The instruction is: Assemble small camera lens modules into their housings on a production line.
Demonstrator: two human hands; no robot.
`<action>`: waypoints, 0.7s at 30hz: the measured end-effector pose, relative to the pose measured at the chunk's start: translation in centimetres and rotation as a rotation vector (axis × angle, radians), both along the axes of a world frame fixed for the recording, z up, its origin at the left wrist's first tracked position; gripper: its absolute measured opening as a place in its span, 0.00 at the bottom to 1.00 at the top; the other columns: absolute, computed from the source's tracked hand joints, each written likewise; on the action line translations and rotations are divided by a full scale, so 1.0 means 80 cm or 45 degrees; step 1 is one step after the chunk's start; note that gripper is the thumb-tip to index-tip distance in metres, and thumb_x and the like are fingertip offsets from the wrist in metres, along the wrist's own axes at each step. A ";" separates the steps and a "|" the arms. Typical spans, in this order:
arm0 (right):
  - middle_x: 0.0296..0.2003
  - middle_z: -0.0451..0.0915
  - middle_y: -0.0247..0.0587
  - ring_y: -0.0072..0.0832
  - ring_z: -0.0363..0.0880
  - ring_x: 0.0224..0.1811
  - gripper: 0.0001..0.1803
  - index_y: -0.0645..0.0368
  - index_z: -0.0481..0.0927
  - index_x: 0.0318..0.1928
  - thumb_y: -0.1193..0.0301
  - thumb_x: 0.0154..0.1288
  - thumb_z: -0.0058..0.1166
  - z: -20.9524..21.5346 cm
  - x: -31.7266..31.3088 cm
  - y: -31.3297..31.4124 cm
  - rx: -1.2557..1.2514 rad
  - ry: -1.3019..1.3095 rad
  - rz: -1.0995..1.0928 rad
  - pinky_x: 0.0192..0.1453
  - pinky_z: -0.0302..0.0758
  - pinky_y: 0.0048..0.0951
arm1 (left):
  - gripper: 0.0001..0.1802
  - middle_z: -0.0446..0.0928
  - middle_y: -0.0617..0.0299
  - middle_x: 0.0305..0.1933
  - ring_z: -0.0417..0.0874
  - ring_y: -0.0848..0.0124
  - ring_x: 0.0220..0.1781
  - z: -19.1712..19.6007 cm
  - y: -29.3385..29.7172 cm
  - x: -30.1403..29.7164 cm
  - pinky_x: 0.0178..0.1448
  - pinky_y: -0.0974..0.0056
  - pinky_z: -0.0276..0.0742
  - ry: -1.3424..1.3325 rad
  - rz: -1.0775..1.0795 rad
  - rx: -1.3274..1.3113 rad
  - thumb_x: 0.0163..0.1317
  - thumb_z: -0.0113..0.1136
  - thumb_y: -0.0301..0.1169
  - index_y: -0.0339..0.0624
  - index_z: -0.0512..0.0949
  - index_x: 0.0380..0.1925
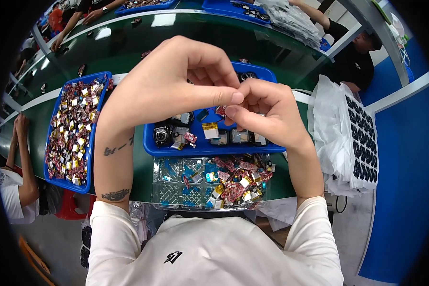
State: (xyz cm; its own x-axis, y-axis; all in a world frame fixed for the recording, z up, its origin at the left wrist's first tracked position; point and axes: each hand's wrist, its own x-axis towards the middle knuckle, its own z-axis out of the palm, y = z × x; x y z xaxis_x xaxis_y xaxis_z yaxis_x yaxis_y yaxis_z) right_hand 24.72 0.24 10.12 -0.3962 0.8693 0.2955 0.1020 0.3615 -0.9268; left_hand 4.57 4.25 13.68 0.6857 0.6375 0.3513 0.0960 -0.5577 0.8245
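My left hand [186, 81] arches over the blue tray [176, 151], thumb and fingers pinched together, its fingertips meeting those of my right hand [267, 107]. Whatever sits in the left pinch is hidden. Right at my right thumb tip shows a small red circuit board [220, 110], partly covered by the fingers. Just below it is a silver battery with yellow tape [210, 130]; whether it hangs from the board or lies in the tray I cannot tell. Around it in the tray are black watch-like housings [162, 136] and another small red board [190, 137].
Nearer me lies a clear compartment tray [169, 195], its right side heaped with red boards and batteries [245, 183]. A blue tray of similar parts [76, 128] stands left. White sheets [324, 124] and a panel of black parts [362, 140] are right. Other people sit around the green conveyor [186, 35].
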 end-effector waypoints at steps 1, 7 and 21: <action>0.25 0.79 0.31 0.12 0.75 0.25 0.05 0.64 0.81 0.31 0.74 0.58 0.60 0.004 0.003 0.000 0.018 0.000 -0.009 0.27 0.69 0.14 | 0.09 0.80 0.61 0.28 0.80 0.77 0.31 0.002 -0.003 0.002 0.37 0.73 0.75 0.020 0.023 -0.034 0.53 0.67 0.29 0.33 0.80 0.29; 0.27 0.80 0.34 0.14 0.78 0.27 0.06 0.65 0.82 0.32 0.73 0.60 0.60 0.018 0.013 -0.003 0.037 -0.080 -0.075 0.28 0.73 0.14 | 0.08 0.79 0.63 0.28 0.80 0.78 0.31 0.005 -0.004 0.009 0.37 0.74 0.76 0.002 0.040 -0.228 0.51 0.68 0.25 0.32 0.79 0.28; 0.27 0.82 0.36 0.16 0.77 0.26 0.06 0.64 0.84 0.34 0.73 0.59 0.60 0.020 0.033 0.006 0.109 0.021 -0.096 0.27 0.72 0.18 | 0.07 0.76 0.67 0.30 0.76 0.83 0.32 -0.004 0.000 0.018 0.36 0.79 0.71 -0.149 -0.038 -0.335 0.55 0.63 0.20 0.35 0.75 0.32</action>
State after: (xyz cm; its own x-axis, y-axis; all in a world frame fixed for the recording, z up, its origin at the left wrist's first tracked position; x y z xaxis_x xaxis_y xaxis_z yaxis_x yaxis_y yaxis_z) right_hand 27.36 0.71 11.71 -0.3250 0.8677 0.3762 0.1166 0.4315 -0.8945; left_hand 5.97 4.29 13.40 0.6701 0.6974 0.2541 -0.0216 -0.3239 0.9458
